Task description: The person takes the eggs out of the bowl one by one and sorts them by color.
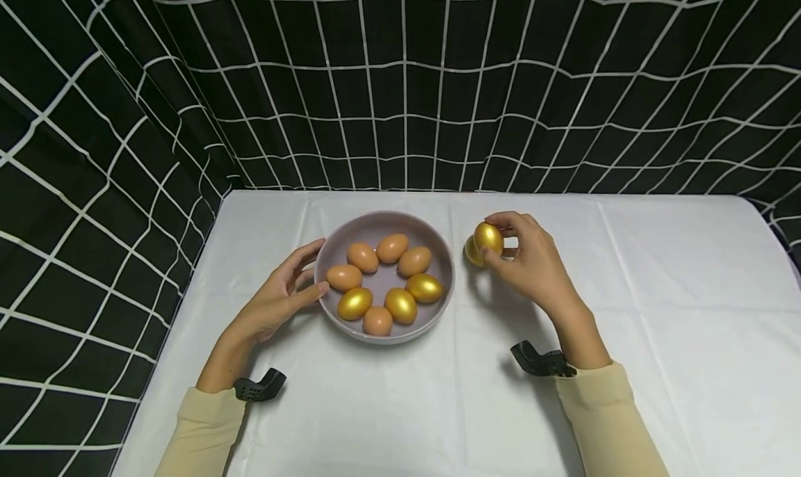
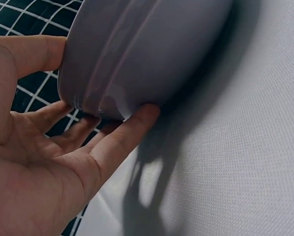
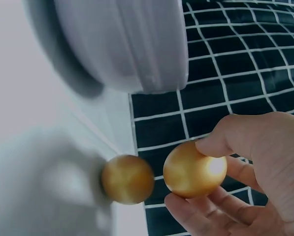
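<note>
A wide mauve bowl (image 1: 388,220) stands on the white-covered table, with several brown eggs (image 1: 363,257) and three golden eggs (image 1: 424,288) lying in it in a rough ring. My left hand (image 1: 284,293) holds the bowl's left side, thumb at the rim and fingers against the outer wall (image 2: 151,64). To the right of the bowl, my right hand (image 1: 532,261) pinches a golden egg (image 3: 191,169) between thumb and fingers. That egg is raised over a second golden egg (image 3: 128,179), which rests on the cloth and is partly hidden behind it in the head view.
White cloth (image 1: 676,289) covers the table. Black curtain with a white grid (image 1: 400,87) hangs behind the far edge and along the left side. Each wrist wears a black camera mount (image 1: 541,360).
</note>
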Demonstrator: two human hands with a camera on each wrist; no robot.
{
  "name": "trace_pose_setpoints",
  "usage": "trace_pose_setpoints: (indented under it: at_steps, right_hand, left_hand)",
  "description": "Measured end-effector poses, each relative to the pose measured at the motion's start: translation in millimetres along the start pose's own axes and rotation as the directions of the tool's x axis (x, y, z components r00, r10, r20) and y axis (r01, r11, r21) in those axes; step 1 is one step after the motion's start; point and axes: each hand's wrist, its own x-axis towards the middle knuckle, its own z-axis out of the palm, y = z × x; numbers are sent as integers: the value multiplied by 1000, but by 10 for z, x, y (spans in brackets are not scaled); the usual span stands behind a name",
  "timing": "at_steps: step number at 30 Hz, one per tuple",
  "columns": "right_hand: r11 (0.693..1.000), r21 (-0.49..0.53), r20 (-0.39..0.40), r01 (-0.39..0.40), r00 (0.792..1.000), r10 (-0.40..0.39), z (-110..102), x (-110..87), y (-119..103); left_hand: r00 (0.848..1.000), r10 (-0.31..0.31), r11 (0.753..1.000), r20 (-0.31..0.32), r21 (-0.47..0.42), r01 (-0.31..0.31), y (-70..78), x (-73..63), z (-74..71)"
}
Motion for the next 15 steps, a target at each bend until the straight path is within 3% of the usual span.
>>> trace_pose_setpoints:
  at_steps: [15]
  right_hand:
    - [995,-47,-17,-86,996,85,-119,-4,188]
  left_hand:
    - [1000,3,1000,7,7,-3,-13,5,-15]
